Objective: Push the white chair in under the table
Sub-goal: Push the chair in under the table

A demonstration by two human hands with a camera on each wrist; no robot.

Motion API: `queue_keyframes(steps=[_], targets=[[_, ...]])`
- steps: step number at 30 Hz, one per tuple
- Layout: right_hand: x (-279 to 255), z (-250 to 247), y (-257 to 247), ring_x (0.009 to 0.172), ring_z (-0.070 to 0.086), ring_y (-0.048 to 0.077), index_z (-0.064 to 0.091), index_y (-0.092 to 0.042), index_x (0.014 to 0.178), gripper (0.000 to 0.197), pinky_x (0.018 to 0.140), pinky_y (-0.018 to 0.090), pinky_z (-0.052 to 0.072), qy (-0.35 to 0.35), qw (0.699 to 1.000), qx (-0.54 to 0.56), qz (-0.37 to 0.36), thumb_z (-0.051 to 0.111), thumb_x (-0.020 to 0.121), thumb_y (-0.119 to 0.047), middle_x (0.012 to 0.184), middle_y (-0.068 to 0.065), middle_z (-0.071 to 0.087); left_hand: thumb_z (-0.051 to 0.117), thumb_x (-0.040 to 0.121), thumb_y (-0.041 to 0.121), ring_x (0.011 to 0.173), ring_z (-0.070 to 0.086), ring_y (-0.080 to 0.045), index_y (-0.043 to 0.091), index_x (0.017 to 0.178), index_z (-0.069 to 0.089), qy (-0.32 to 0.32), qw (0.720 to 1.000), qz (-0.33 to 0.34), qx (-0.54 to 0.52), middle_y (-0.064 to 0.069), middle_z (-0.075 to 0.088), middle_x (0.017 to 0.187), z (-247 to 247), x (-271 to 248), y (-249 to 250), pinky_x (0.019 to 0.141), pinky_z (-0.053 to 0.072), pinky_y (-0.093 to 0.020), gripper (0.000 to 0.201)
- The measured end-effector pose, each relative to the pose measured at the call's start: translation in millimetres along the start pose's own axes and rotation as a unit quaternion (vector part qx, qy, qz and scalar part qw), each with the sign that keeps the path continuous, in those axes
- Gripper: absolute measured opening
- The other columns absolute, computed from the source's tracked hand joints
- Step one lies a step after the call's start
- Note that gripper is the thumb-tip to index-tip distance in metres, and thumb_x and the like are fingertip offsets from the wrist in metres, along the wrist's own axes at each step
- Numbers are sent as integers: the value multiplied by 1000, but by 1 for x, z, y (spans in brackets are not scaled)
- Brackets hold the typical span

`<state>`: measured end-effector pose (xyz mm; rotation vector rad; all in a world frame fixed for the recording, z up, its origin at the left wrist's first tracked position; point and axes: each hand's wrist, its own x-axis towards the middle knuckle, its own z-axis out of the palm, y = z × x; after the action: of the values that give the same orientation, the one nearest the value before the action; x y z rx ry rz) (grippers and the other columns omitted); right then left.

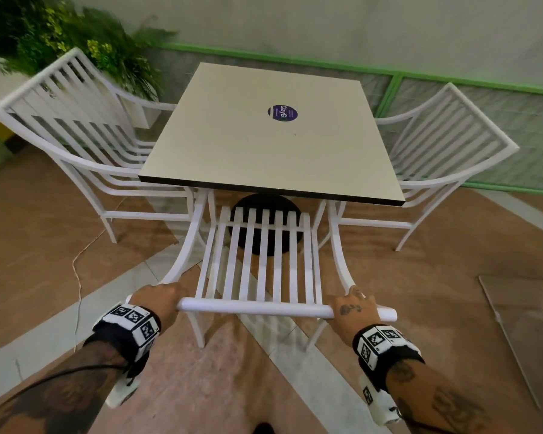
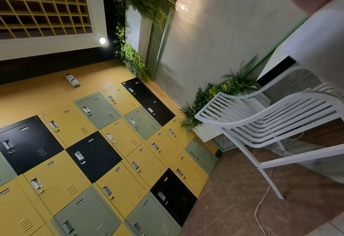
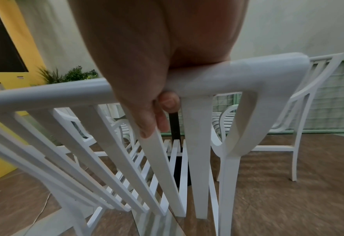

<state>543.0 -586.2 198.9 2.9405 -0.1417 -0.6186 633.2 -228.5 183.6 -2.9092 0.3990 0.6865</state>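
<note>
The white chair (image 1: 254,307) stands in front of me, its slatted back toward me and the front of its seat under the near edge of the beige square table (image 1: 264,136). My left hand (image 1: 157,300) grips the left end of the chair's top rail. My right hand (image 1: 353,308) grips the right end. In the right wrist view the right hand (image 3: 146,79) wraps over the chair's top rail (image 3: 248,75), with a fingertip (image 3: 168,100) curled underneath. The left wrist view shows only a blurred bit of the left hand (image 2: 308,4) at the top edge.
Two more white chairs flank the table, a left chair (image 1: 76,126) and a right chair (image 1: 445,145). A planter with greenery (image 1: 76,36) sits behind the left one. A thin cable (image 1: 79,277) lies on the floor at left, a clear sheet (image 1: 521,324) at right. Lockers (image 2: 86,151) line the left wall.
</note>
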Motion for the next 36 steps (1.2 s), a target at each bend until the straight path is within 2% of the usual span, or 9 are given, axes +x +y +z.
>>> queue_keyframes(steps=[7,16,22,29,33,36], targets=[[-25,8,-8,108,48,27,58,-28,108,18,87,44,41,5,1000,-5,-7,51,91,-28,107,5,62,49,87,19,96,66,-27,29,96,58,-4,1000,14,0,2,69,104,13,-23,-2,80,52,-35,17],[-36,10,-15,107,49,26,56,-29,111,20,85,43,42,-9,1000,-16,4,50,92,-25,107,5,62,50,89,19,98,67,-28,27,107,59,2,1000,4,8,-1,70,108,16,-38,-1,80,51,-34,22],[-37,7,-18,108,46,28,55,-28,114,22,89,45,41,-9,1000,-23,4,50,94,-26,108,6,61,54,85,23,87,69,-30,28,102,59,-9,1000,0,2,-3,72,99,18,-34,-6,75,56,-37,19],[-38,7,-18,109,46,28,55,-30,117,24,93,46,41,-12,1000,-14,4,50,94,-27,110,6,61,52,86,20,86,69,-30,27,97,61,-22,1000,4,-5,-4,72,96,16,-36,-3,69,49,-34,16],[-38,11,-16,110,46,27,54,-29,117,24,92,44,42,-15,999,-28,7,49,94,-27,113,7,59,52,84,21,87,69,-29,26,97,61,-33,999,2,-3,-4,72,100,16,-38,-3,76,56,-37,17],[-40,9,-17,110,46,27,55,-28,116,23,91,43,42,-17,1000,-23,11,50,93,-28,113,7,60,58,85,28,105,61,-27,27,114,56,-5,1000,10,4,-2,65,117,11,-50,2,90,51,-40,30]])
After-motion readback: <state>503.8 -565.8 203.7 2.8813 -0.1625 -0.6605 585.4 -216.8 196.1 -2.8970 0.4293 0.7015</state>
